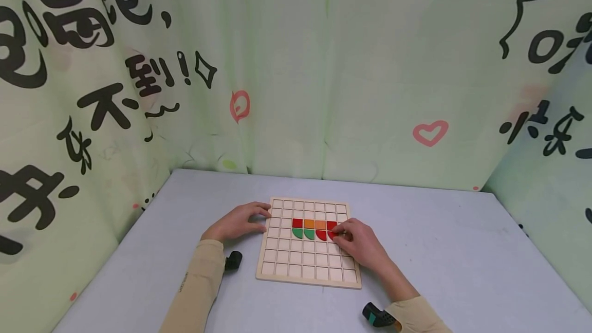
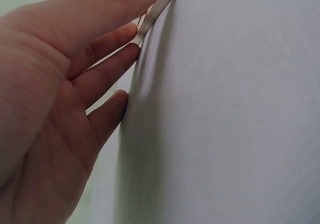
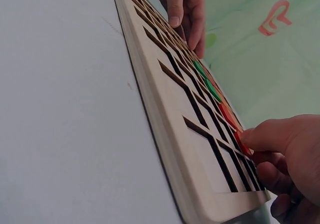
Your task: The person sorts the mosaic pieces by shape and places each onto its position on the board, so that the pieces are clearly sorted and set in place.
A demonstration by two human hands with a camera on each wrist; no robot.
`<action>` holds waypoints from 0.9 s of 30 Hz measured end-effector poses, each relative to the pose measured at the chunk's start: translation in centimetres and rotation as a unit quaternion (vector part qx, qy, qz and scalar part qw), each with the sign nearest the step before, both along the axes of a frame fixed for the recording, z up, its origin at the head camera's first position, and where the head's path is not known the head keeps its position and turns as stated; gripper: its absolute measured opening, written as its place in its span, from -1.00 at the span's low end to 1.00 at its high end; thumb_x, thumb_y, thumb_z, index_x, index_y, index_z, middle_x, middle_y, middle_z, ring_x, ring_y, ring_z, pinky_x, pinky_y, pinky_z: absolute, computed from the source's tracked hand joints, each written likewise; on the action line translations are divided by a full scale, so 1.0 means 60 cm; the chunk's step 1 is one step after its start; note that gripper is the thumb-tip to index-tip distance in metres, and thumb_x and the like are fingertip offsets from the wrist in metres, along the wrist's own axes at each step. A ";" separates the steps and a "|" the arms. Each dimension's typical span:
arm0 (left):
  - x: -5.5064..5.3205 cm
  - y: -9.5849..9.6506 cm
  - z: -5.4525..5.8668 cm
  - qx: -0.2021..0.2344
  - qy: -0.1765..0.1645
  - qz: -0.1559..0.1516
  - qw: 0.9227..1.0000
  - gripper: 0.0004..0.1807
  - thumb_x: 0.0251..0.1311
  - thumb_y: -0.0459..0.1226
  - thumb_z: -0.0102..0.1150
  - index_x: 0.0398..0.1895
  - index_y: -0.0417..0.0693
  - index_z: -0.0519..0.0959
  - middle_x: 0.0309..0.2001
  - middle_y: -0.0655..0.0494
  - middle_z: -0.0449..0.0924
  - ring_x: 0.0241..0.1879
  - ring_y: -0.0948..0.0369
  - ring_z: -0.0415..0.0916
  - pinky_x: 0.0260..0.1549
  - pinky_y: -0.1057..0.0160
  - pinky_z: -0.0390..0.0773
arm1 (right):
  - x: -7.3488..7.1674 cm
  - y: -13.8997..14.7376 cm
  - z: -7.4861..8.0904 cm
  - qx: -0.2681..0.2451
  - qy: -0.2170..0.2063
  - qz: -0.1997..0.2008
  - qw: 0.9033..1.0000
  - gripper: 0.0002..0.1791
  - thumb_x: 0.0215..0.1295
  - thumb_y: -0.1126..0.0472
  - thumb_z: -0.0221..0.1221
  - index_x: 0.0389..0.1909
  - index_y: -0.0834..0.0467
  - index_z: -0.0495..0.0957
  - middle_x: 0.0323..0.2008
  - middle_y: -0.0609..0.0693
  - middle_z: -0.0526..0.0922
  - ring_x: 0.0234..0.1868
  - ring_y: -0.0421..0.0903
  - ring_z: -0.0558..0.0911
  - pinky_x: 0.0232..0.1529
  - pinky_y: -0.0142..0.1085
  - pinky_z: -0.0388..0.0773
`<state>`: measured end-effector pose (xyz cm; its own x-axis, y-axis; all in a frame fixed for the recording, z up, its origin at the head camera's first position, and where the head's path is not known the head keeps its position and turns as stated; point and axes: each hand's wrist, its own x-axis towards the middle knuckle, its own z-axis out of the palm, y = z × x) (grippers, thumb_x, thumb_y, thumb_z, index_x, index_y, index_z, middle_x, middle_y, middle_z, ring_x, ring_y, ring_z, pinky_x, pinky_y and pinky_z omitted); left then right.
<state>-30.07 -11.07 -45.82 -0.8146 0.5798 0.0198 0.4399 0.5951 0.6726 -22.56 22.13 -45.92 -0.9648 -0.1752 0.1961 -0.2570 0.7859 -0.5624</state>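
Observation:
A pale wooden grid board (image 1: pixel 309 282) lies on the table. In its upper middle, one row holds a red square (image 1: pixel 297 223), two orange squares (image 1: pixel 315 224) and another red square (image 1: pixel 331 225). Directly below sit two green quarter-circle tiles (image 1: pixel 303 234) and a red one (image 1: pixel 321 235). At that row's right end, my right hand (image 1: pixel 361 243) has thumb and curled fingers on a further red quarter-circle tile (image 3: pixel 241 143), partly covering it. My left hand (image 1: pixel 238 221) rests at the board's left edge, thumb and fingers spread; the left wrist view shows its fingers extended.
The board stands on a white-covered table (image 1: pixel 444 261). Curtains (image 1: pixel 370 66) with black lettering and pink hearts enclose the back and sides. A black wrist device (image 1: pixel 233 261) is by the left sleeve, another (image 1: pixel 376 315) by the right.

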 end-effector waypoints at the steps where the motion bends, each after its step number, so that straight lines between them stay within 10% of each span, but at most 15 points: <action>1: 0.001 -0.001 0.000 -0.001 0.000 0.001 1.000 -0.64 0.17 -0.24 0.35 0.04 -0.10 0.62 0.33 0.00 0.39 0.38 -0.01 0.23 0.35 -0.01 0.25 | 0.000 0.000 0.000 -0.002 -0.003 -0.003 1.000 -0.88 0.18 0.27 0.34 -0.24 0.12 0.71 -0.26 -0.06 0.60 -0.36 -0.19 0.43 -0.36 -0.35 0.44; 21: 0.001 -0.003 0.003 0.007 -0.003 0.003 1.000 -0.63 0.16 -0.21 0.36 0.04 -0.07 0.62 0.33 0.03 0.39 0.38 -0.01 0.22 0.35 -0.01 0.25 | -0.014 0.052 0.012 -0.016 -0.019 -0.092 0.995 -0.78 0.32 0.23 0.22 -0.08 0.22 0.66 -0.13 0.08 0.60 -0.20 -0.04 0.53 -0.24 -0.23 0.54; 27: -0.001 -0.007 0.005 0.023 -0.002 0.046 0.999 -0.63 0.26 -0.16 0.28 0.10 -0.05 0.60 0.31 0.08 0.42 0.39 0.03 0.23 0.36 0.00 0.23 | -0.040 0.073 0.022 -0.009 -0.018 -0.114 0.993 -0.72 0.39 0.22 0.12 0.01 0.26 0.61 -0.06 0.17 0.57 -0.13 0.04 0.53 -0.14 -0.11 0.57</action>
